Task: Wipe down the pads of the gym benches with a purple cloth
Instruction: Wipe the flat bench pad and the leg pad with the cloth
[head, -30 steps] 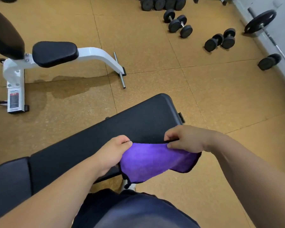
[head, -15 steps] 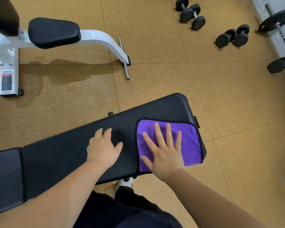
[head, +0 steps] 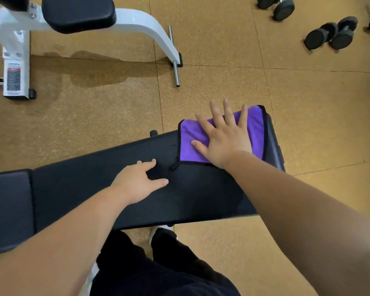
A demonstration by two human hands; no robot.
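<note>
Your black padded surface [head: 201,193] carries the purple cloth [head: 192,137] at its far right end, your right hand [head: 224,137] pressing flat on it, fingers spread, gripping nothing, your left hand [head: 137,182] open on bare pad, while the white bench's label [head: 13,79] is unreadable.

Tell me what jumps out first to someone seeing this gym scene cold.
The purple cloth stands out, spread on the far right end of the black bench pad under the flat right hand. The left hand rests open on the bare pad beside it. Dumbbells lie on the tan floor, upper right.
</note>
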